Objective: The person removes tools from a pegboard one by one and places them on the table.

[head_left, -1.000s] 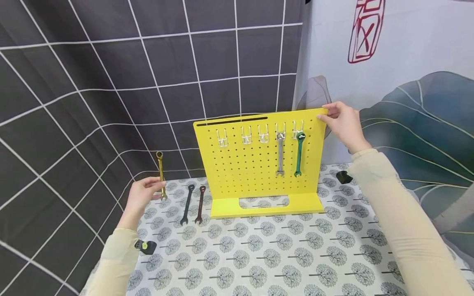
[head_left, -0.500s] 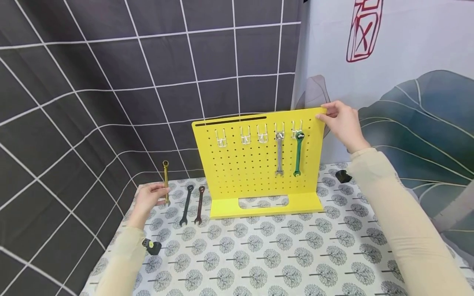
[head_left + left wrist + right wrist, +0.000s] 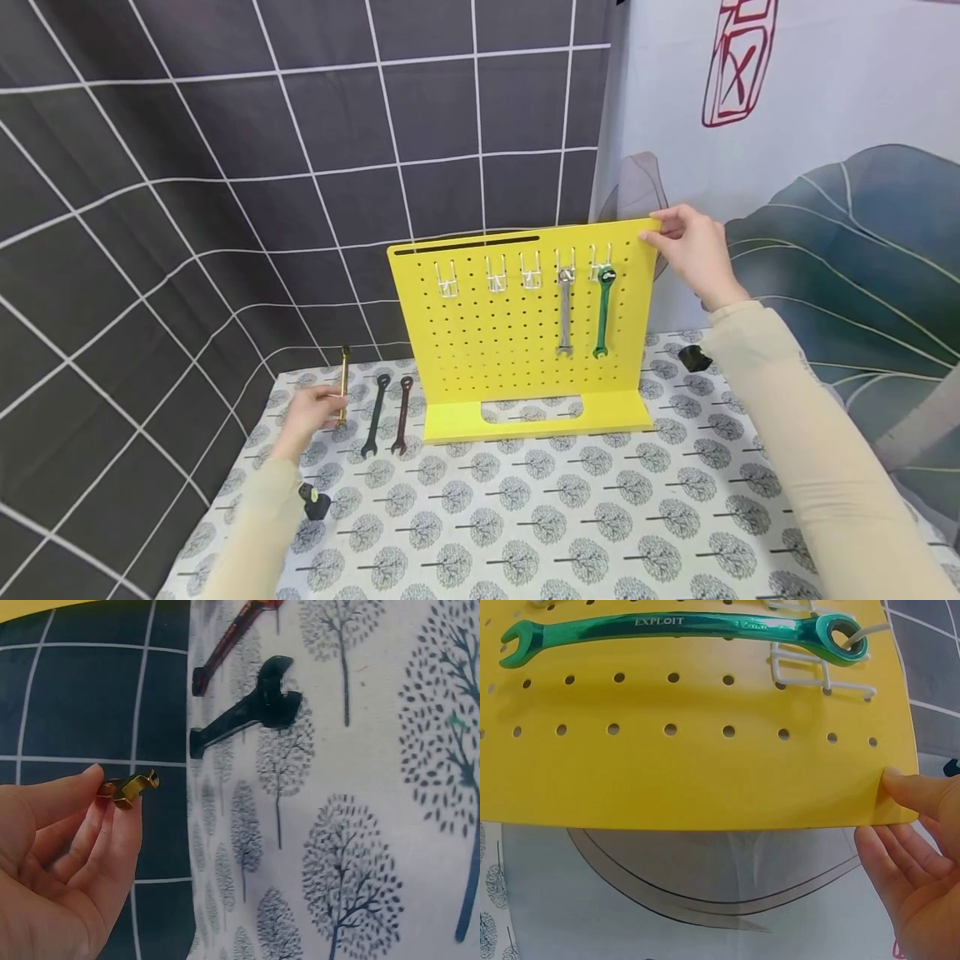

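My left hand pinches a gold combination wrench upright, ring end up, just left of two wrenches on the cloth. Its open end points at the camera in the left wrist view. Whether it touches the cloth I cannot tell. Beside it lie a black wrench and a dark red wrench. My right hand grips the top right corner of a yellow pegboard, thumb in front and fingers behind. A silver wrench and a green wrench hang from its hooks by their ring ends.
Three white wire hooks on the board's left part hold nothing, among them the leftmost hook. A dark gridded curtain stands behind and to the left. Tree-patterned cloth covers the table.
My left hand has moved right and down with the gold wrench, towards the black wrench. My right hand keeps its grip on the board's corner.
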The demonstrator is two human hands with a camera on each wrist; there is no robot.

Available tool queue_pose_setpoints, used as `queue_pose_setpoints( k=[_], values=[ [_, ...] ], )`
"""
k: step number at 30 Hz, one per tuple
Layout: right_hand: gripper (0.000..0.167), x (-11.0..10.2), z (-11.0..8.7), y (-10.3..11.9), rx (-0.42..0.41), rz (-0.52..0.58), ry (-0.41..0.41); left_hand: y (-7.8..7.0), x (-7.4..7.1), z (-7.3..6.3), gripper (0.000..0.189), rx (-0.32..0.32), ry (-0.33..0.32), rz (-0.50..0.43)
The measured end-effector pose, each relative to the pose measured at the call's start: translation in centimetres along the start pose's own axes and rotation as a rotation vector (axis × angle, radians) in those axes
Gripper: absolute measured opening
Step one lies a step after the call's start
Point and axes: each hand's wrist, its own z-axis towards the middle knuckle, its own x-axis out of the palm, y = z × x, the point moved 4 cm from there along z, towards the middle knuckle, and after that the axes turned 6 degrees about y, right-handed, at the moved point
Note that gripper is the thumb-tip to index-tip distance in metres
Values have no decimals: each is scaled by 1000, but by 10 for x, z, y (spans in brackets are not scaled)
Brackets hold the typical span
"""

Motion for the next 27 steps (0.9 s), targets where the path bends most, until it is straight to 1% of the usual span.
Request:
queue_pose_setpoints(
  k=[4,11,16,22,27],
  values=[
    [48,0,0,-1,4,-4,0,4,4,3,37,-10,20,22],
    [47,0,-1,-2,3,3,-4,12,8,4,37,-57,19,83],
    [47,0,-1,-2,3,3,-9,17,10,3,38,-47,29,93],
    [47,0,-2,-2,-7,6,-13,22,15,0,37,-76,49,85],
    [47,0,-2,0,-19,9,-19,25,18,-1,36,-85,45,35]
  ],
)
